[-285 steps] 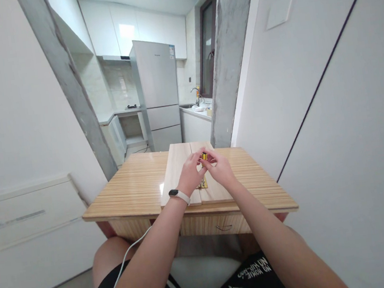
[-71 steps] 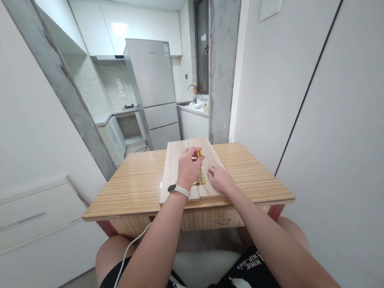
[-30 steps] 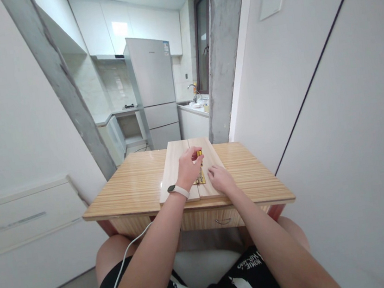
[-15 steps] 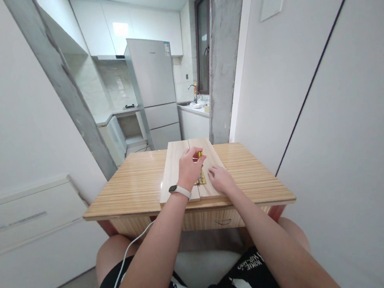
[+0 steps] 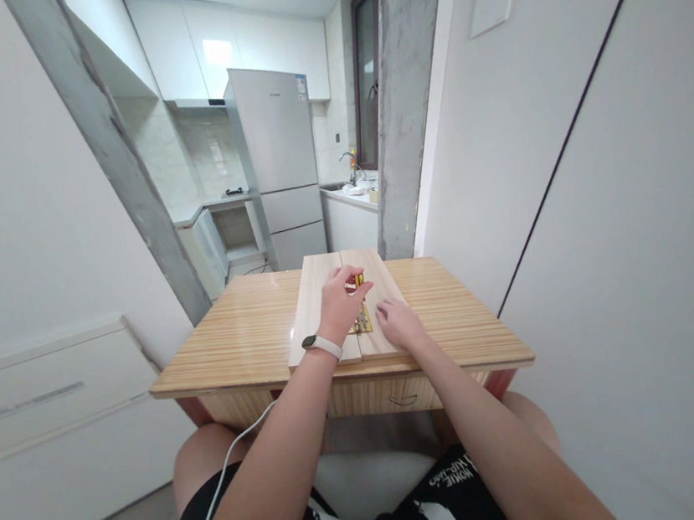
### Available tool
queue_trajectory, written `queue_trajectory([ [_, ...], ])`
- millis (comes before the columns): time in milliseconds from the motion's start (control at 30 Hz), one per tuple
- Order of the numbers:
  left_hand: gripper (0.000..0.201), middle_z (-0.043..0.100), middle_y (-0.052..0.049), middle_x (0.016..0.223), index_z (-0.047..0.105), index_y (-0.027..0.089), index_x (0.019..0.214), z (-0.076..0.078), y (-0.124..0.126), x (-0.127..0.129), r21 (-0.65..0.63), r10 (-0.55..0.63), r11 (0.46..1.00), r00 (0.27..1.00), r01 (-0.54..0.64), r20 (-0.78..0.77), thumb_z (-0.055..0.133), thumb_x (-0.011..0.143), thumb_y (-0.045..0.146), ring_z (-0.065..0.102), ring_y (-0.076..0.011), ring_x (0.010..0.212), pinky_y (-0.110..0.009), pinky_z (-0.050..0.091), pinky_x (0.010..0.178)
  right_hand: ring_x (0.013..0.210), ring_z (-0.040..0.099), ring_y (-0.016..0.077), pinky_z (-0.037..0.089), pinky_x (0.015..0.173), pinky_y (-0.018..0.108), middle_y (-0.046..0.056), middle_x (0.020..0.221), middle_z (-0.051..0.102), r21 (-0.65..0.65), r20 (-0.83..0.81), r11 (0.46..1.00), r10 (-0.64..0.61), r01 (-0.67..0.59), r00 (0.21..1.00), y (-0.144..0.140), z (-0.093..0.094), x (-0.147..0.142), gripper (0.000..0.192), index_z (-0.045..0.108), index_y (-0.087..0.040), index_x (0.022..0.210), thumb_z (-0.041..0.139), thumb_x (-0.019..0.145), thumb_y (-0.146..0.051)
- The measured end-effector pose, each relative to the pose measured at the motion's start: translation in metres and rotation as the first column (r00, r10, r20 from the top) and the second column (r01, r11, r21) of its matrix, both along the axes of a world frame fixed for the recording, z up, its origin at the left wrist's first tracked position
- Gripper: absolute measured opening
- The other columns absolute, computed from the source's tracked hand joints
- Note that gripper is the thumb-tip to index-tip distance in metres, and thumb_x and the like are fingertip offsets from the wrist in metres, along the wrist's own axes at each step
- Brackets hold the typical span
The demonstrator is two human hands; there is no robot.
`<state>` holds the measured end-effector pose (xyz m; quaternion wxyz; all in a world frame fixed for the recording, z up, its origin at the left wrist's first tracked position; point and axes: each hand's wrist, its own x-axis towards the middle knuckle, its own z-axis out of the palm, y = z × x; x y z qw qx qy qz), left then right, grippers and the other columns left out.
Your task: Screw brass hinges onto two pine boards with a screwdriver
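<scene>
I worry the yellow-handled tool [image 5: 360,280] could tip or skid off the brass-coloured plate [image 5: 365,321], since I see only the left hand [image 5: 340,301] on it and the two boards [image 5: 306,299] might shift at their seam. It sits pinched between that thumb and fingers, above the plate's far end; the right hand [image 5: 400,323] lies curled just beside, its grip unclear to me.
</scene>
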<state>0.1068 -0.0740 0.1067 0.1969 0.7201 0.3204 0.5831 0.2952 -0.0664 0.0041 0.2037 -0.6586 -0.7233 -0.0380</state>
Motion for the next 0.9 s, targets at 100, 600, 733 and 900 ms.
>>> queue_trajectory([
  [100,0.018,0.067,-0.004,0.103,0.073,0.022,0.106,0.0001,-0.0002,-0.0003,0.007,0.024,1.000,1.000,-0.024,-0.009,0.077,0.089,0.018,0.069,-0.0143,0.085,-0.026,0.064,0.072,0.127,0.057,0.0234,0.036,0.113,0.032,0.012,0.134,0.068,-0.010,0.004,1.000,-0.005,0.005,1.000,0.0005,-0.0001,0.0000,0.036,0.072,-0.022,0.127,0.044,0.108,-0.036],
  [600,0.020,0.067,-0.005,0.107,0.074,0.021,0.106,0.0000,-0.0004,0.0011,0.015,0.010,1.000,1.000,-0.010,0.017,0.079,0.087,0.018,0.069,-0.0145,0.088,-0.028,0.064,0.075,0.123,0.058,0.0231,0.036,0.111,0.031,0.012,0.127,0.069,0.004,0.006,1.000,0.015,-0.015,1.000,-0.0004,0.0005,0.0003,0.034,0.072,-0.022,0.122,0.043,0.109,-0.035],
  [733,0.016,0.067,-0.004,0.103,0.074,0.022,0.106,0.0007,-0.0002,0.0012,0.004,0.010,1.000,1.000,-0.010,0.019,0.075,0.090,0.017,0.070,-0.0138,0.085,-0.026,0.064,0.073,0.123,0.058,0.0228,0.036,0.111,0.031,0.012,0.126,0.069,0.005,-0.001,1.000,0.020,-0.020,1.000,-0.0004,0.0004,0.0002,0.034,0.072,-0.022,0.120,0.043,0.109,-0.035],
  [900,0.023,0.075,-0.004,0.103,0.074,0.023,0.113,-0.0010,0.0016,0.0012,-0.020,-0.066,0.998,0.998,0.066,0.007,0.070,0.093,0.013,0.074,-0.0162,0.090,-0.034,0.066,0.087,0.121,0.059,0.0230,0.037,0.109,0.031,0.011,0.123,0.070,0.012,0.004,1.000,0.018,-0.018,1.000,-0.0008,0.0001,0.0004,0.033,0.072,-0.022,0.119,0.043,0.109,-0.035],
])
